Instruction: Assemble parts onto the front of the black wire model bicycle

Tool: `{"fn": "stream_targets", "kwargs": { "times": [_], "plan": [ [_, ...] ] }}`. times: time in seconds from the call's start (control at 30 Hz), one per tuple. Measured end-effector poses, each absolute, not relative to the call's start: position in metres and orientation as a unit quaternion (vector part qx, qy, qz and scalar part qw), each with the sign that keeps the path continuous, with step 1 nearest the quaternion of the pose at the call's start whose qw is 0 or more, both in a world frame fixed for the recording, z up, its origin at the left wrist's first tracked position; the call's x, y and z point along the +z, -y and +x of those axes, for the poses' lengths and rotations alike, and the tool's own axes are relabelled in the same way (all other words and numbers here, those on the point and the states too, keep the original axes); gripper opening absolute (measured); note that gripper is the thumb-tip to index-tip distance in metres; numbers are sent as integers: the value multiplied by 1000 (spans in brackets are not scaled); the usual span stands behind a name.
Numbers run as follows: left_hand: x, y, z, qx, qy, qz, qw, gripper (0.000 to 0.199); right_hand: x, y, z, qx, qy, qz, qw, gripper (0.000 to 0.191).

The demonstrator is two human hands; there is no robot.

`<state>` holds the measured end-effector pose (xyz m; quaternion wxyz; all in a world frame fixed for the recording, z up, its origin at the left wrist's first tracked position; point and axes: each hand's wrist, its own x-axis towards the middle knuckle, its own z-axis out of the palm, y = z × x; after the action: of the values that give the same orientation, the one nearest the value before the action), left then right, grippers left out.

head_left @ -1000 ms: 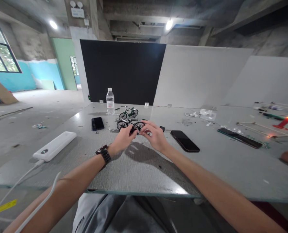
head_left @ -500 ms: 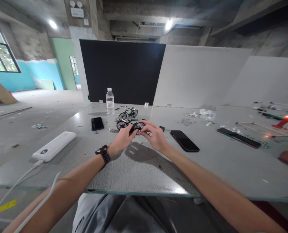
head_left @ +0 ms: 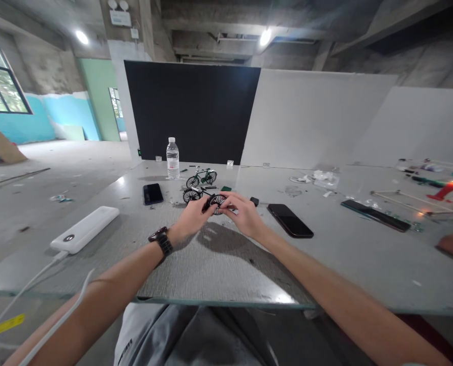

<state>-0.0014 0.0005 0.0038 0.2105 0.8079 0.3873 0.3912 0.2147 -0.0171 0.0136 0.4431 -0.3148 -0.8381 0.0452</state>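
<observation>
At centre frame, left hand (head_left: 190, 216) and right hand (head_left: 243, 216) pinch the black model bicycle (head_left: 205, 197) at one wheel — fingers closed narrowly on it. Too much squeeze could bend its thin spokes — or topple the green model bicycle (head_left: 202, 177) just behind.
</observation>
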Motion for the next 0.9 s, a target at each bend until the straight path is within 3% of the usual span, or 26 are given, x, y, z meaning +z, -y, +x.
{"fn": "stream_targets", "kwargs": {
  "times": [0.57,0.9],
  "plan": [
    [1,-2,0,417,-390,791,221,27,12,18,213,109,807,-350,463,19],
    [6,-1,0,384,-399,801,228,25,11,17,213,69,818,-349,453,18]
  ]
}}
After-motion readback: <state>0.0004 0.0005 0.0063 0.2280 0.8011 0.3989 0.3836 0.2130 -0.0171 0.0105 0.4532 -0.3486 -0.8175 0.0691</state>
